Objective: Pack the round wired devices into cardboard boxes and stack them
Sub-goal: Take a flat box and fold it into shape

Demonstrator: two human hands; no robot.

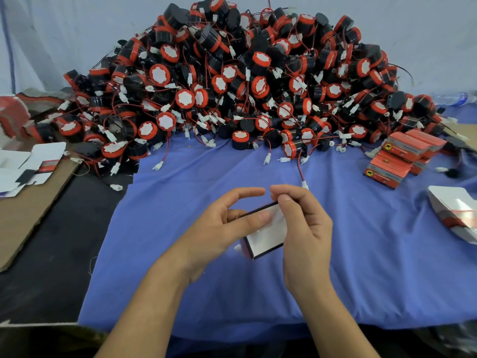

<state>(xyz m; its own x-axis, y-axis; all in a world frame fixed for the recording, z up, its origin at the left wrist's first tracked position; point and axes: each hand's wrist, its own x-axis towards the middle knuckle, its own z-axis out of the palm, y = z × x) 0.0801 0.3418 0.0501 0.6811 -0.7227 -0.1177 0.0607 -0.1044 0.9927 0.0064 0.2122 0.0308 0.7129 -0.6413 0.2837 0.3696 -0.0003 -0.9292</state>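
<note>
Both hands hold one small cardboard box [265,240] over the blue cloth [180,215] near the table's front; its white inner side faces me. My left hand [227,223] grips it from the left, thumb across its top. My right hand [302,223] pinches its upper right edge. A huge heap of round black-and-red wired devices [232,81] fills the back of the table. Closed orange boxes [402,157] are stacked at the right.
A banded bundle of flat unfolded boxes [454,213] lies at the right edge. More flat box blanks [33,164] sit on a brown cardboard sheet [31,208] at the left. One device's wire and white plug [304,184] trails just beyond my right hand.
</note>
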